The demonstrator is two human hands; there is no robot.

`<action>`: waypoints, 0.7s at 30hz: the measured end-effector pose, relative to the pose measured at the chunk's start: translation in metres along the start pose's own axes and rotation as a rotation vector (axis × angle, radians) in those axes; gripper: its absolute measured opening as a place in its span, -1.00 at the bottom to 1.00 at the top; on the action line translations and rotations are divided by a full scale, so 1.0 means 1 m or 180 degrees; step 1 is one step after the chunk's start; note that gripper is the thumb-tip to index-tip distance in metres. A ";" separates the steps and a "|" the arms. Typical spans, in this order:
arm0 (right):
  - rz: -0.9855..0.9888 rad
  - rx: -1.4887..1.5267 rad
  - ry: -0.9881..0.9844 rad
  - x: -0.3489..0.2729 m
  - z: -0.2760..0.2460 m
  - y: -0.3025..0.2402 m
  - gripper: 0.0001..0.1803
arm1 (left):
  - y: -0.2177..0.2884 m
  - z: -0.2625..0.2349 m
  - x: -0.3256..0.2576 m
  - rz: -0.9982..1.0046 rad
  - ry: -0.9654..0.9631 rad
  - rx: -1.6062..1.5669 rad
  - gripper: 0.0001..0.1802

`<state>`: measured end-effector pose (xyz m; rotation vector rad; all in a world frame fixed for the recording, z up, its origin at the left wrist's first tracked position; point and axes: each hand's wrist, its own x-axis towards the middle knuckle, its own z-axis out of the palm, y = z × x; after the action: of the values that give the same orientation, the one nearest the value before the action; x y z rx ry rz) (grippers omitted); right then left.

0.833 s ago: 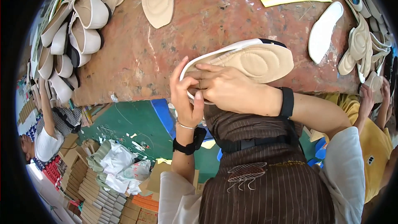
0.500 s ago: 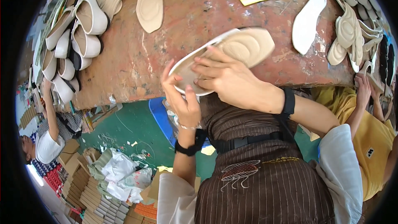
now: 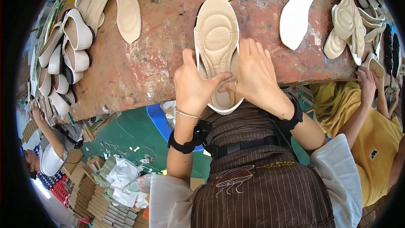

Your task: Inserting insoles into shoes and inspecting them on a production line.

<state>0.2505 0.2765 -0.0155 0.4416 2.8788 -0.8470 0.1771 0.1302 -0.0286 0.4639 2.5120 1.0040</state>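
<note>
Working across from the left, you have a pile of pale shoes (image 3: 76, 29) at the table's far left, then a loose beige insole (image 3: 128, 10) lying flat on the table (image 3: 160, 33). Your shoe (image 3: 227, 111) is in the middle, held over the table's near edge with its narrow end toward you; a beige insole (image 3: 216, 38) lies along it, the narrow end down inside and the broad end on top at the far end.

Expect the shoe to be light, with side walls that give a little when squeezed and a firmer base. The insole looks padded and bendy, likely to buckle if you push from its tip, and its cloth-like face should not be slippery. The best hold is along both sides of the shoe near the middle, thumbs free to press on the insole.

Your left hand (image 3: 192, 80) is partly closed around the left side, fingers outside, thumb reaching in over the insole. Your right hand (image 3: 256, 69) is flatter, its fingers lying nearly straight along the right side, thumb bent inward near the other. You cannot see the fingertips' grip underneath.

Farther right, a white insole (image 3: 298, 14) lies apart from your hands.
</note>
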 end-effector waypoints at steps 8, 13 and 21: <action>0.0433 0.0173 0.0733 0.031 0.011 0.016 -0.26 | -0.016 0.003 0.010 -0.0170 0.0054 -0.1027 -0.66; 0.0571 -0.0105 0.0281 0.044 0.002 0.005 -0.25 | -0.011 0.004 0.010 -0.0226 0.0527 -0.0293 -0.75; -0.0735 0.1455 0.1267 0.052 -0.034 -0.008 -0.47 | 0.002 0.012 -0.043 0.0606 0.0597 -0.1208 0.27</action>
<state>0.1981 0.3019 0.0078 0.3506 3.1169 -1.6430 0.2205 0.1195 -0.0251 0.5170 2.3820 1.6254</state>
